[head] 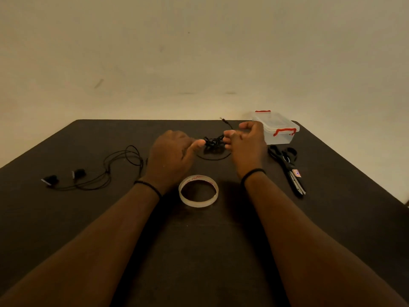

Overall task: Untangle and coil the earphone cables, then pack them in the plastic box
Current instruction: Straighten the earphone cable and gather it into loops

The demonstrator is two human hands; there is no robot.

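I have both hands raised just above the dark table point(110, 218), each pinching one side of a knotted clump of thin black earphone cable point(213, 142) that hangs between them. My left hand point(171, 156) grips the clump's left edge between thumb and curled fingers; my right hand point(245, 140) pinches its right edge, the other fingers fanned up out of the way. I judge this hold is meant to spread the knot sideways so the loops show and can be teased apart.

The clump's long axis runs left to right between my hands. A slack loop droops from it toward me onto the table, and the metal jack plug point(223, 119) sticks out beyond my right hand, pointing away and slightly left.

A second black earphone set point(106, 171) lies loosely looped well left of my left hand, its two buds nearest the left edge. The clear plastic box with red clasps point(275, 127) sits lidded just behind my right hand, within easy reach for packing. Black-handled scissors point(287, 167) lie right of that hand, and a clear tape roll point(198, 191) rests between my wrists.
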